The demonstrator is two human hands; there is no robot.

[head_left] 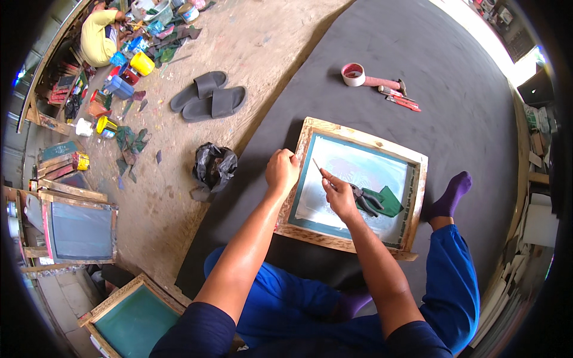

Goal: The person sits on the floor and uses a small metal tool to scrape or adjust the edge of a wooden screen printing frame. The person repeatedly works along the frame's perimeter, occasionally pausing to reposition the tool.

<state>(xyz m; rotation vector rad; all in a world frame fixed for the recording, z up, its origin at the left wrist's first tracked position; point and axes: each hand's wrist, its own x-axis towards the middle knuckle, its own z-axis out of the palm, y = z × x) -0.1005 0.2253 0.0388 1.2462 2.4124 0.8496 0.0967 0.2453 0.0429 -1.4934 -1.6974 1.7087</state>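
Observation:
On the dark surface before me lies a wooden screen-printing frame with pale mesh bordered in blue-green. My left hand is closed at its left rail, fingers curled over the wood. Above the mesh, my right hand pinches a thin, slender tool that points toward the left rail; its exact kind is unclear. Just right of that hand, a pair of pliers with dark handles rests on the mesh, beside a folded green piece of cloth. My forearm and hand hide part of the mesh.
Beyond the frame sit a tape roll, a hammer and red cutters. To the left are a black plastic bag, sandals, paint containers and other frames. A person in yellow crouches far left.

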